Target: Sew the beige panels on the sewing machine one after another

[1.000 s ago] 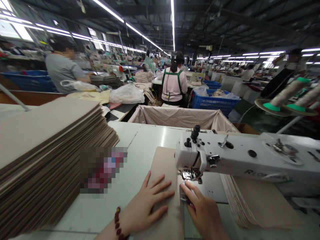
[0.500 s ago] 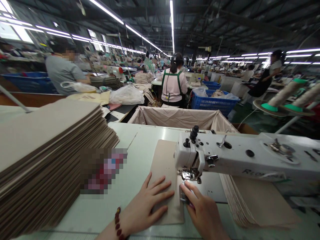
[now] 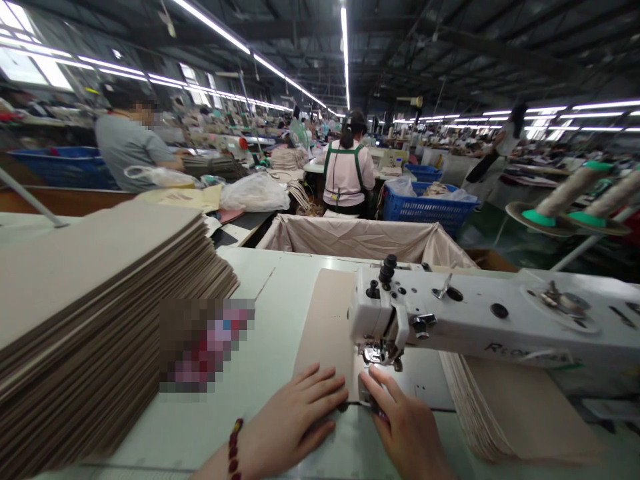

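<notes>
A beige fabric panel (image 3: 325,320) lies flat on the pale green table, its right edge at the presser foot of a white sewing machine (image 3: 480,320). My left hand (image 3: 305,413), with a beaded bracelet at the wrist, rests on the panel's near end, fingers spread. Close to the needle area, my right hand (image 3: 405,413) has its fingertips at the panel's right edge, just in front of the presser foot. Its thumb is bent under, near something small and pinkish that is mostly hidden.
A tall stack of beige panels (image 3: 100,267) fills the left side. More panels (image 3: 530,407) lie under the machine arm. Behind the table stands a fabric-lined bin (image 3: 350,237). Thread cones (image 3: 570,193) rise at right. A person in a green-strapped apron (image 3: 347,170) sits ahead.
The panel has slid away from me past the presser foot, so its near edge is now by my fingers. My left hand sits lower on it. A person at far right has moved left.
</notes>
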A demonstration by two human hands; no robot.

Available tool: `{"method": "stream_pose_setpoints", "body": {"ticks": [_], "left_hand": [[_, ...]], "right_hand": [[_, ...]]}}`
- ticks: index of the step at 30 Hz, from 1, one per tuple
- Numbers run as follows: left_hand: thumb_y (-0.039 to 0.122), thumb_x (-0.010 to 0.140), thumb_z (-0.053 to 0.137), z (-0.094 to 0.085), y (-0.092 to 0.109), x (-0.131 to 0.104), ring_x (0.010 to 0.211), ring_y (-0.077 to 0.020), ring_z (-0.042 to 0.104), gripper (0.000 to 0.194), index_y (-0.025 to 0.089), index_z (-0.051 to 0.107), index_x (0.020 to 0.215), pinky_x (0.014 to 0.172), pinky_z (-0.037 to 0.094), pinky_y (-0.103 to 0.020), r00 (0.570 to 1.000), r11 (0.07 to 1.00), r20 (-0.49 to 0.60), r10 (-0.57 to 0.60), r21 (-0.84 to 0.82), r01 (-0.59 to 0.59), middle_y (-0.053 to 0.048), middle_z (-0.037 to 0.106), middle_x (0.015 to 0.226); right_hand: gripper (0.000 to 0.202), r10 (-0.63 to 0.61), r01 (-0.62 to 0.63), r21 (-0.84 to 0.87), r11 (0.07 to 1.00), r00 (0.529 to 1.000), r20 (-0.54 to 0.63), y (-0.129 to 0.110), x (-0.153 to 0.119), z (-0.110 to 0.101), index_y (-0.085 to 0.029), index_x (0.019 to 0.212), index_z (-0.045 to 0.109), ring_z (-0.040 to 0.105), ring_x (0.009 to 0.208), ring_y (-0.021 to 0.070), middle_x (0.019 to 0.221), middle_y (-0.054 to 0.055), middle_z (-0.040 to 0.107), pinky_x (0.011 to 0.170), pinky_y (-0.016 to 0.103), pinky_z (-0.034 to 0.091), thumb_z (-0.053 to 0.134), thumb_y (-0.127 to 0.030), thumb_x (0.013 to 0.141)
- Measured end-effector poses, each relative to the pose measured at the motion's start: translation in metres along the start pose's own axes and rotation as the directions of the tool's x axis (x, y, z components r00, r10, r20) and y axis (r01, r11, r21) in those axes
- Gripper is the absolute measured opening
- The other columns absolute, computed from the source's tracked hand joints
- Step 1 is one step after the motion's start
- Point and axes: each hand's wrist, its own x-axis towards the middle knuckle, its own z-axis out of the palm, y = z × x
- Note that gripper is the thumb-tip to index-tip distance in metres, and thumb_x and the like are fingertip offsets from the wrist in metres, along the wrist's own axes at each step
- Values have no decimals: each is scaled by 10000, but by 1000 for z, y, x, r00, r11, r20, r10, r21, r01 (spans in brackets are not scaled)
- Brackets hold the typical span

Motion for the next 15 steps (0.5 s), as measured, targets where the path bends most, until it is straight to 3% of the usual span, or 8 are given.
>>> {"method": "stream_pose_setpoints", "body": {"ticks": [5, 15], "left_hand": [[281, 970, 507, 5, -5, 5, 1373, -230, 368, 507, 297, 366, 1457, 1164, 274, -466, 1000, 1000, 15, -14, -11, 14, -2, 425, 1475], [272, 964, 512, 10, -24, 26, 1351, -229, 404, 497, 307, 389, 1445, 1145, 319, -437, 992, 997, -110, -62, -53, 56, -11, 453, 1456]], "right_hand": [[766, -4, 4, -3, 1000, 1000, 5, 1, -1, 1, -362, 1429, 373, 642, 1043, 212, 1467, -22, 433, 865, 360, 550, 440, -24, 744], [744, -40, 39, -20, 999, 998, -55, 7, -2, 7, -352, 1424, 387, 675, 952, 204, 1435, -17, 474, 783, 332, 578, 439, -46, 748]]}}
